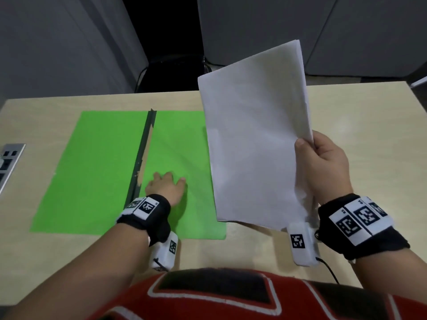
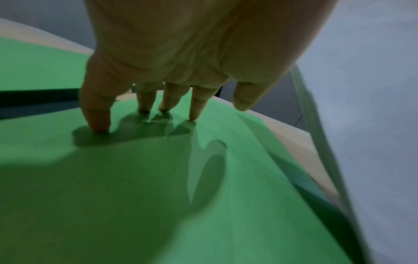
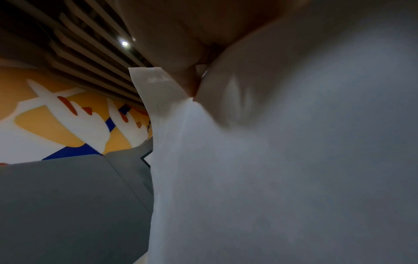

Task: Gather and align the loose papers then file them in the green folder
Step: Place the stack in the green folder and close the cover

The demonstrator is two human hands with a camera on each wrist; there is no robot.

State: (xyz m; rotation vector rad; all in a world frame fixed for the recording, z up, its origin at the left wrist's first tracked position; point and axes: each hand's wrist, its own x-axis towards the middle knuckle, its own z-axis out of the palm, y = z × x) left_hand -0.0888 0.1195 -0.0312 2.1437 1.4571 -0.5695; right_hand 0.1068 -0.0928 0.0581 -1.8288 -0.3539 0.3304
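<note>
The green folder (image 1: pixel 97 172) lies open and flat on the table, a dark spine strip (image 1: pixel 143 153) down its middle. My left hand (image 1: pixel 167 187) presses its right half with straight fingertips (image 2: pixel 97 123) on the green sheet (image 2: pixel 135 178). My right hand (image 1: pixel 323 162) holds a stack of white papers (image 1: pixel 254 139) upright above the table, right of the folder, thumb on the front and fingers behind. In the right wrist view the papers (image 3: pixel 271 178) fill most of the frame. In the left wrist view the paper stack (image 2: pixel 373 125) stands at the right.
The light wooden table (image 1: pixel 369 125) extends right of the papers. A grey power socket panel (image 1: pixel 9 162) sits at the left edge. Grey walls and a dark chair (image 1: pixel 171 65) stand beyond the far edge. A cable (image 1: pixel 328 269) trails from the right wrist camera.
</note>
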